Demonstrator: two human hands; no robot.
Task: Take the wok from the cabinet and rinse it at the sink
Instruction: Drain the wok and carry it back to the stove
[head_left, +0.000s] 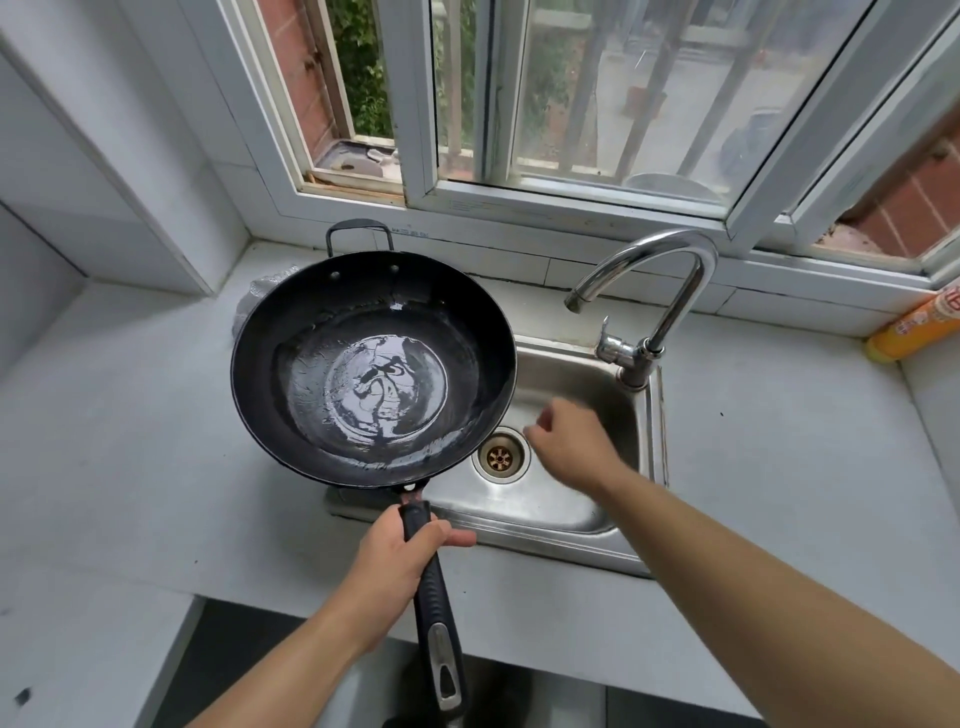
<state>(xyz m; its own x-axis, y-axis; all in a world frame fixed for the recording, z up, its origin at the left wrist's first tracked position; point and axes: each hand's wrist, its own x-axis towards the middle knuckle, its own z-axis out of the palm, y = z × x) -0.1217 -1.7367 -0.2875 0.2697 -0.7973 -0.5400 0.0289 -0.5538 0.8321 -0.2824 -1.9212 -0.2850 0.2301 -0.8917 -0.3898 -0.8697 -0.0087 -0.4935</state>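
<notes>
Left hand grips the wok handle, bowl left of the tap, while the loosely curled, empty right hand hovers nearer it, over the sink.

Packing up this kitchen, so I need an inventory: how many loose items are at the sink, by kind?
Wok: 1, with water, held by the left hand
Orange bottle: 1, lying on the counter
Total: 2

Black wok, steel sink, orange bottle, prob. detergent.
</notes>
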